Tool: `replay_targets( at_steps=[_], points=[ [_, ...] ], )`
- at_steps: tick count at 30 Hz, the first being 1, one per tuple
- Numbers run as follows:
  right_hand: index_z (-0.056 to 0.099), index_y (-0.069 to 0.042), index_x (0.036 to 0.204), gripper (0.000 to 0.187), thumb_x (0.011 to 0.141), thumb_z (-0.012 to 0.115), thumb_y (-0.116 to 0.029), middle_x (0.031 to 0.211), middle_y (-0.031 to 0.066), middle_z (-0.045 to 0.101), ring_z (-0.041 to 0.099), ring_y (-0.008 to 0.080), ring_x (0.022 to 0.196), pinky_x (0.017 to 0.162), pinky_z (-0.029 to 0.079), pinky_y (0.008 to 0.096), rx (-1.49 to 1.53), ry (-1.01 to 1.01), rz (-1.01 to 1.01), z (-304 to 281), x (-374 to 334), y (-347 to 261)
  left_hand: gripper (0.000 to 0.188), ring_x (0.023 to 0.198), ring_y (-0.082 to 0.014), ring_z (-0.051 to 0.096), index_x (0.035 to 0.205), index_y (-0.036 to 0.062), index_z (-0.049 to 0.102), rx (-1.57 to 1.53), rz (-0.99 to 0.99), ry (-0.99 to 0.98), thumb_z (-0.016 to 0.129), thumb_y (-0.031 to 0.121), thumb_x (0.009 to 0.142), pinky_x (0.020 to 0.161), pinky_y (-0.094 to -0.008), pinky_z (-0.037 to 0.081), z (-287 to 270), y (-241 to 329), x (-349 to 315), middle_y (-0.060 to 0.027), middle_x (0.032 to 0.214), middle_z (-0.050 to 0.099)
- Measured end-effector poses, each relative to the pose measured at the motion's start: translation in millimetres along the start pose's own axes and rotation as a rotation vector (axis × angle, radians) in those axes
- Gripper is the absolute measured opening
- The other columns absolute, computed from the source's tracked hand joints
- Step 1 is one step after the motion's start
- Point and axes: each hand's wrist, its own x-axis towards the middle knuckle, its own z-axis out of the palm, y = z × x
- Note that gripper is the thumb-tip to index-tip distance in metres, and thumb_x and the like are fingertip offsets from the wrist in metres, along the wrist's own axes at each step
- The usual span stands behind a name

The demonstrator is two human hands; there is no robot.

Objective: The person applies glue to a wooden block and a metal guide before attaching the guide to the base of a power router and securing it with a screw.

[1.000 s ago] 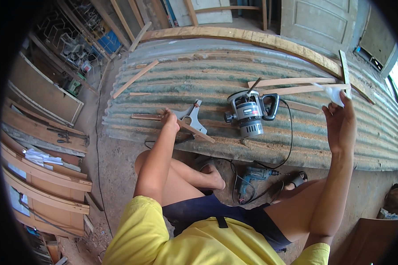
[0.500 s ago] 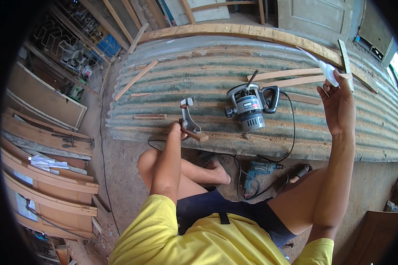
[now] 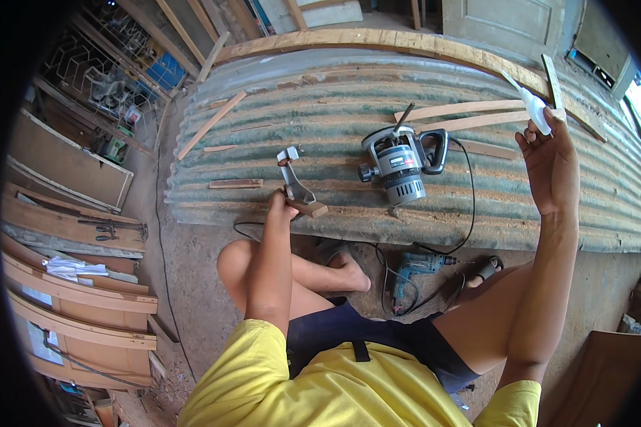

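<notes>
Head cam: the left hand (image 3: 282, 205) is gripping a wooden piece (image 3: 311, 209), one end poking out right of the fingers, and a grey bracket (image 3: 297, 186) is rising just past them. The right hand (image 3: 548, 156) is pinching a white bottle (image 3: 536, 110) by its lower end, nozzle (image 3: 511, 79) pointing up-left, away from the fingertips. The router's (image 3: 399, 174) little red-and-white label (image 3: 400, 163) is coming out way too tiny to read.

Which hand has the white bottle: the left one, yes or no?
No, the white bottle is in the right hand, while the left hand holds a wooden piece.
</notes>
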Motion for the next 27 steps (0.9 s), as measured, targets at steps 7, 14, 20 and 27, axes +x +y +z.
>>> replay_targets(
  at_steps=[7,14,20,27],
  points=[
    [0.064,-0.006,0.122,0.027,0.105,0.067,-0.027,0.097,0.0017,0.067,0.061,0.0099,0.088,0.096,0.054,0.0349,-0.091,0.042,-0.036,-23.6,-1.7,-7.7,0.046,0.115,-0.0347,0.065,0.147,0.0156,0.048,0.172,0.245,0.358,0.05,0.044,0.111,0.08,-0.0548,0.061,32.0,-36.1,-10.3,-0.012,0.143,0.059],
    [0.064,-0.006,0.124,0.028,0.106,0.065,-0.027,0.097,0.0014,0.068,0.06,0.0103,0.089,0.098,0.053,0.0359,-0.098,0.017,-0.017,-35.5,-9.7,-12.4,0.06,0.126,-0.0381,0.063,0.158,0.0191,0.041,0.273,0.27,0.412,0.057,0.05,0.109,0.088,-0.0594,0.06,15.7,-35.7,-25.1,-0.011,0.154,0.054],
    [0.064,-0.004,0.128,0.03,0.105,0.065,-0.024,0.102,0.0052,0.069,0.063,0.0136,0.093,0.101,0.054,0.0374,-0.008,-0.058,-0.042,-60.9,-15.5,-21.6,0.06,0.128,-0.0371,0.063,0.157,0.0178,0.044,0.349,0.318,0.423,0.058,0.05,0.108,0.091,-0.0596,0.06,10.9,-20.4,-28.8,-0.0116,0.155,0.052],
    [0.055,-0.002,0.134,0.045,0.099,0.073,-0.024,0.101,0.0086,0.072,0.067,0.015,0.092,0.093,0.057,0.0328,0.006,0.032,-0.028,-49.8,-18.1,-34.2,0.083,0.13,-0.0418,0.061,0.149,-0.0025,0.022,0.616,0.387,0.579,0.074,0.03,0.093,0.098,-0.0522,0.06,23.5,-34.1,-42.9,-0.0332,0.148,0.049]
  ],
)
